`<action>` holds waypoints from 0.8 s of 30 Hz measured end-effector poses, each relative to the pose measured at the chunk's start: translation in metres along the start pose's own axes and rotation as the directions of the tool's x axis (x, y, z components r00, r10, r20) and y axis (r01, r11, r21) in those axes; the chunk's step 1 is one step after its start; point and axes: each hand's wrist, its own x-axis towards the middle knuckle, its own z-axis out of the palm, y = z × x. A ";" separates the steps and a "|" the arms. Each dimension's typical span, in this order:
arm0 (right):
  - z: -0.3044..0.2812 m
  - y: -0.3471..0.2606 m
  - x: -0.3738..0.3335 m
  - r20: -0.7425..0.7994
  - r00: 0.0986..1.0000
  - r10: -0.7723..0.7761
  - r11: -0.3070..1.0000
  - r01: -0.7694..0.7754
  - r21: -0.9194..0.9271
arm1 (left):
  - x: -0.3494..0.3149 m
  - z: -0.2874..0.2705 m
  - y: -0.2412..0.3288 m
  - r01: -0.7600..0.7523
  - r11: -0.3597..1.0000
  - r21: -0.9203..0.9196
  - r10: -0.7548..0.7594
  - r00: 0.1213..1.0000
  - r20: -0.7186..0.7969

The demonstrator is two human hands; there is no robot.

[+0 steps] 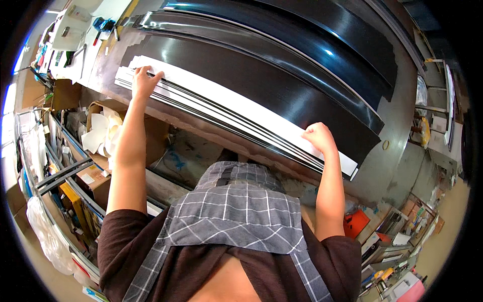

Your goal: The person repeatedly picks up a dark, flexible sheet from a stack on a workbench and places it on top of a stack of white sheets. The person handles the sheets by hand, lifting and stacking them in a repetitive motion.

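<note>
Along the near edge of the table lies a long white strip (221, 104), slanting from upper left down to the right. Several narrow white strips (211, 122) with dark gaps between them run beside it on my side. At its left end my left hand (144, 82) rests on the strips, thumb and forefinger spread apart. Toward the right end my right hand (320, 137) is closed, its fingertips on the white strip's far edge. Just beyond lies a broad black sheet (241, 83), flat on the table.
More glossy black sheets (282, 48) cover the metal table (397, 133) farther back. Below left stand a cardboard box (156, 132) with white scraps and a crowded rack (65, 173). A red bin (356, 223) sits on the floor at right. Tools lie on a white surface (75, 38) at upper left.
</note>
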 end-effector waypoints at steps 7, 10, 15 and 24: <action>-0.005 -0.012 -0.004 0.015 0.997 0.080 0.994 -0.079 -0.073 | 0.001 0.002 0.000 0.019 0.999 0.034 -0.019 1.000 0.020; -0.006 -0.009 -0.003 0.005 0.999 0.042 0.993 -0.041 -0.108 | -0.012 0.006 0.023 -0.034 0.989 0.143 0.041 0.998 -0.046; -0.005 -0.005 -0.004 -0.011 0.998 0.063 0.992 -0.064 -0.105 | -0.099 0.054 0.149 -0.507 0.820 -0.265 0.499 0.860 -0.104; -0.009 0.026 -0.012 -0.004 0.999 -0.040 0.999 0.040 0.015 | -0.184 0.058 0.284 -0.466 0.862 -0.199 0.505 0.823 0.260</action>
